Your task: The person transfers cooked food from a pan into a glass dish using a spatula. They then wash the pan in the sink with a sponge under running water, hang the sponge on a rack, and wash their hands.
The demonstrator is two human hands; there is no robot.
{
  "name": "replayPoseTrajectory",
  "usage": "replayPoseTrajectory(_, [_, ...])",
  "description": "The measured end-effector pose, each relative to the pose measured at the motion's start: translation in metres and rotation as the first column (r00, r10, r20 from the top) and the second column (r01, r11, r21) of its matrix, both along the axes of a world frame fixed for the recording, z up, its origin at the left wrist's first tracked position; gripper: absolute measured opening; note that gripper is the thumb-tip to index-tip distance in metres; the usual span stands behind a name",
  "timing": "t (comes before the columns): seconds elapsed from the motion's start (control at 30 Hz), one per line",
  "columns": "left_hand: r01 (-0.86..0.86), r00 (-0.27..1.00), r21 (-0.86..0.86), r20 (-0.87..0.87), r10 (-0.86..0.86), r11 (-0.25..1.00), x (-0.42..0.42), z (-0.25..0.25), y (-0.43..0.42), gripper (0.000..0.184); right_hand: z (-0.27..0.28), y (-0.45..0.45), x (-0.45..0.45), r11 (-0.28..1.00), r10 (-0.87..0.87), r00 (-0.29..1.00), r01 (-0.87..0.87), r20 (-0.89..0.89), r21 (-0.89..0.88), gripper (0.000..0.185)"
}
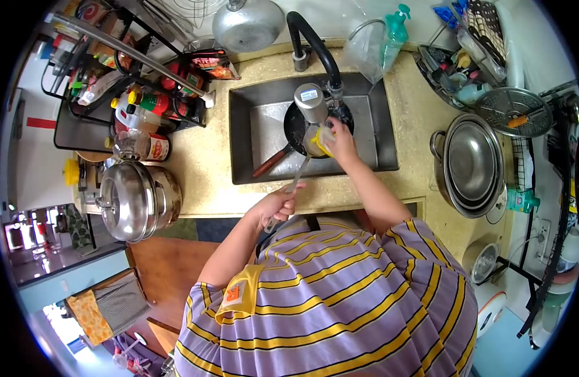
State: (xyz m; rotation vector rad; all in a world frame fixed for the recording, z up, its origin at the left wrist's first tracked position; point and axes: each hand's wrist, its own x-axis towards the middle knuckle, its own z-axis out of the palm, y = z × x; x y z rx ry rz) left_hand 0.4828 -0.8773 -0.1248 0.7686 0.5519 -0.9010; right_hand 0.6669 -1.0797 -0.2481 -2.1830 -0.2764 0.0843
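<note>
Counter: speckled yellow stone (205, 151), smooth and hard, running across the middle of the frame.
Sink: rectangular, brushed grey metal basin (374, 129), set into the counter at upper centre.
Pot: large, round, shiny lidded steel pot (127, 201), left of frame.
Bowls: nested oval steel bowls (473, 157), right of frame, smooth and reflective.
Faucet: black curved spout (327, 60) arching over the sink from its far edge; a silver metal cylinder with a pale label (311, 108) stands beside its outlet end, above the pan.
Pan: round, dark, shallow metal pan (292, 127) inside the sink; its reddish-brown wooden handle (272, 162) points lower left.
Utensil: long, slim, greyish utensil (300, 174) with a broader, pale head over the pan. Long axis slants from the handle end at lower left to the head at upper right, across the sink's near edge.
Left hand: nearer the handle end; fingers of the left hand (280, 204) curled closed around the handle.
Right hand: nearer the head; fingers of the right hand (341, 141) partly bent, gripping the yellow piece against the head, which lies just left of the fingertips.
Yellow piece: small, soft-looking yellow piece with a pale part (324, 144); exact material cannot be told.
</note>
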Motion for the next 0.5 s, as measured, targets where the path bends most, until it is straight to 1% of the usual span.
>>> replayPoseTrajectory(0.1, [0.032, 0.999, 0.009, 0.006, -0.032, 0.999, -0.001, 0.008, -0.006, 0.035, 0.001, 0.004, 0.020, 0.998, -0.009, 0.995, 0.015, 0.102, -0.061, 0.050])
replayPoseTrajectory(0.13, [0.031, 0.999, 0.014, 0.010, -0.032, 0.999, 0.001, 0.012, -0.009, 0.035, 0.003, 0.008, 0.019, 0.999, 0.017, 0.982, -0.012, 0.190, -0.031, 0.039])
replayPoseTrajectory(0.23, [-0.002, 1.000, -0.011, 0.003, 0.002, 1.000, 0.008, 0.008, -0.008, 0.035, 0.006, 0.025, 0.001, 0.979, 0.145, 0.982, -0.159, 0.118, 0.125, 0.024])
replayPoseTrajectory(0.27, [-0.020, 1.000, -0.028, 0.000, 0.020, 0.999, 0.010, 0.004, -0.007, 0.035, 0.011, 0.028, -0.006, 0.972, 0.183, 0.955, -0.212, 0.233, 0.102, 0.016])
replayPoseTrajectory(0.37, [-0.043, 0.999, -0.043, 0.023, 0.044, 0.998, 0.010, -0.006, 0.006, 0.035, -0.007, 0.019, -0.007, 0.965, 0.259, 0.963, -0.261, 0.077, 0.015, 0.014])
replayPoseTrajectory(0.4, [-0.032, 0.999, 0.026, -0.002, 0.032, 0.999, 0.010, 0.006, 0.001, 0.035, -0.003, 0.012, 0.001, 0.969, 0.246, 0.969, -0.245, 0.012, -0.039, 0.013])
replayPoseTrajectory(0.43, [-0.035, 0.999, 0.027, -0.008, 0.035, 0.999, 0.008, 0.007, 0.000, 0.035, 0.000, 0.004, 0.010, 0.969, 0.226, 0.973, -0.230, -0.054, -0.093, 0.012])
replayPoseTrajectory(0.47, [-0.036, 0.999, 0.028, -0.014, 0.037, 0.999, 0.007, 0.008, -0.001, 0.036, -0.011, -0.001, 0.022, 0.981, 0.169, 0.986, -0.168, 0.002, -0.096, 0.012])
replayPoseTrajectory(0.5, [-0.036, 0.999, 0.028, -0.020, 0.037, 0.999, 0.007, 0.009, -0.002, 0.036, -0.016, -0.002, 0.030, 0.989, 0.138, 0.977, -0.126, 0.163, -0.084, 0.014])
